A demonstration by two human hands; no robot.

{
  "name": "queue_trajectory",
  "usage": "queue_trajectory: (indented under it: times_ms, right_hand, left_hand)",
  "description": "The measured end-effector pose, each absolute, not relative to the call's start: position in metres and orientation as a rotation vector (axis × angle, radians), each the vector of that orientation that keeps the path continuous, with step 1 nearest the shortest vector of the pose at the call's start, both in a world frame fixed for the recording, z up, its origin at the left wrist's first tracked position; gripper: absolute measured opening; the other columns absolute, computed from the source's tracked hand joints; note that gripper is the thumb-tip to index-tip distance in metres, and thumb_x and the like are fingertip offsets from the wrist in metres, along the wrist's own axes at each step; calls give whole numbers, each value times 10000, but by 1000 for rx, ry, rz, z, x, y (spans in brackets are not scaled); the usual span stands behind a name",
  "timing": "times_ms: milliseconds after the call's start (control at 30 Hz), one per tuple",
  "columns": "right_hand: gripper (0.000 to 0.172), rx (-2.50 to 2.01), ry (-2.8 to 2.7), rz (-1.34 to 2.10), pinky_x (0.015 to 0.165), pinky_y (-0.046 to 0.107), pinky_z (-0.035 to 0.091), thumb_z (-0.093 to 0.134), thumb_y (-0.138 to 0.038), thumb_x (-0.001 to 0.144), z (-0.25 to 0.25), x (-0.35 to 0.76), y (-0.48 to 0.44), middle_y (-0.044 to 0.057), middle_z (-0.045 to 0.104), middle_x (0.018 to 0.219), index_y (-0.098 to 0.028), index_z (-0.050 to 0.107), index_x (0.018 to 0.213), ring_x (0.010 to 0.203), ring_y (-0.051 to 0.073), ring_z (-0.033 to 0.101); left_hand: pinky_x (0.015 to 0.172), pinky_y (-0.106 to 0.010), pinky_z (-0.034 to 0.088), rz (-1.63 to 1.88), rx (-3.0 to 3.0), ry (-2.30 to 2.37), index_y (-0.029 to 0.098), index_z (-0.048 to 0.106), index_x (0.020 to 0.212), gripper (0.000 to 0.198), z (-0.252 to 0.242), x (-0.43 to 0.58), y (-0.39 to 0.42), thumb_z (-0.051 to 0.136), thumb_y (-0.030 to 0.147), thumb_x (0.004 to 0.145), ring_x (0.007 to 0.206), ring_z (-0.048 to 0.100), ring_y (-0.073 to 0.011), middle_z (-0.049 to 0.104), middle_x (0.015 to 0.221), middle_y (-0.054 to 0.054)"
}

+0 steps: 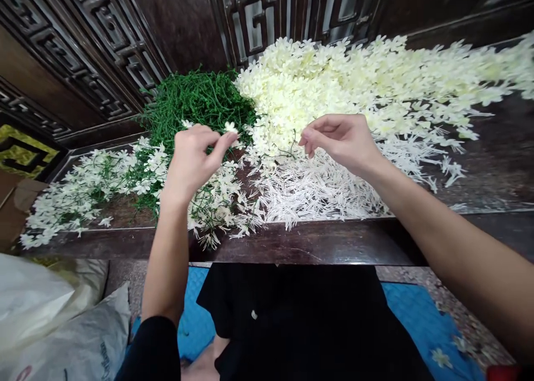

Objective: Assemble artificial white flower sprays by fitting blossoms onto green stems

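My left hand (194,158) is raised over the dark wooden table (300,242), its thumb and fingers pinched on a small white artificial flower (231,127). My right hand (340,142) hovers to the right, fingers pinched together on a thin green stem (287,150) that curves down toward the flowers. Below both hands lies a heap of spiky white plastic flower parts (317,189). Finished green sprigs with white blossoms (95,186) lie at the left.
A big pile of cream petals (375,86) fills the back right, and a mound of bare green stems (200,100) sits at the back centre. Carved dark wood panels (104,41) stand behind. White sacks (54,325) lie on the floor at lower left.
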State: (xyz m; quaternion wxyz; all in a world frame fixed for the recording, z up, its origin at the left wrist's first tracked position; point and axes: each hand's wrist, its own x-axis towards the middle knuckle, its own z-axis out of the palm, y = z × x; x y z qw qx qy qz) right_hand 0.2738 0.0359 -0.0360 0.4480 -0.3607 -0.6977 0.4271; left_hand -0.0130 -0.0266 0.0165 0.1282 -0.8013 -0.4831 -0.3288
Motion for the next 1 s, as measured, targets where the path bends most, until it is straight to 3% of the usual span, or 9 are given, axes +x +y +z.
queue_trajectory:
  times_ms: [67,200,300,400,533,667,800,900,1000]
  right_hand:
    - [261,-939,-1750,1012,678,473,643,802,-512,857,-39,274,37,59,747,764,-258,763,814,632,211,686]
    - [212,-991,-1990,789,805,574,633,676,-444,920,-49,273,40,88,771,876,-265,780,870,817,283,727]
    - [299,-929,-2270,636,1055,725,494,564,-437,970,-60,272,42,108,782,1067,-267,810,980,1109,377,683]
    - [359,-1010,-2450,582,1074,817,392,526,-465,1009,-68,274,43,130,748,1145,-269,823,1051,1213,453,587]
    - [389,-1093,-2511,569,1034,799,415,491,-436,1047,-69,275,43,138,744,1111,-241,811,942,1179,458,572]
    - [257,-1074,-2369,545,1084,792,419,583,-360,999,-66,275,44,113,778,1094,-261,820,984,1190,432,628]
    - [197,-981,-2083,603,960,677,601,637,-265,935,-60,274,43,63,809,1015,-306,828,919,982,332,751]
    - [122,-993,-1928,635,894,647,648,715,-272,888,-53,272,37,37,821,981,-315,829,897,909,311,772]
    - [97,-1005,-1859,689,948,616,653,746,-277,879,-48,269,30,42,830,1001,-280,835,919,940,304,786]
  left_hand:
    - [553,-337,381,-892,-2282,-1514,214,593,521,576,23,-37,-40,632,531,1001,478,477,-128,580,480,5]
    - [683,-398,465,-775,-2233,-1543,239,644,553,490,21,-86,-62,738,579,892,606,607,-204,715,603,-25]
    - [789,-442,495,-786,-2175,-1591,249,671,635,350,20,-104,-71,793,485,863,728,669,-238,761,758,-32]
    - [897,-477,508,-843,-2128,-1656,251,691,711,235,25,-91,-72,812,378,867,863,704,-254,770,871,-38]
    - [865,-459,527,-923,-2220,-1623,242,706,720,244,30,-46,-60,757,387,909,776,701,-227,781,790,-25]
    - [731,-350,553,-1041,-2427,-1624,221,737,725,245,21,2,-31,708,372,916,650,656,-163,767,704,-18]
    - [625,-284,511,-1182,-2598,-1700,187,720,730,257,-1,35,-1,660,328,937,602,622,-126,754,696,-28]
    - [601,-276,505,-1297,-2613,-1783,176,732,910,178,-22,45,11,650,329,952,615,648,-131,771,748,-35]
    - [599,-270,512,-1395,-2530,-1810,174,681,1130,218,-39,43,11,655,286,945,635,660,-132,782,792,-32]
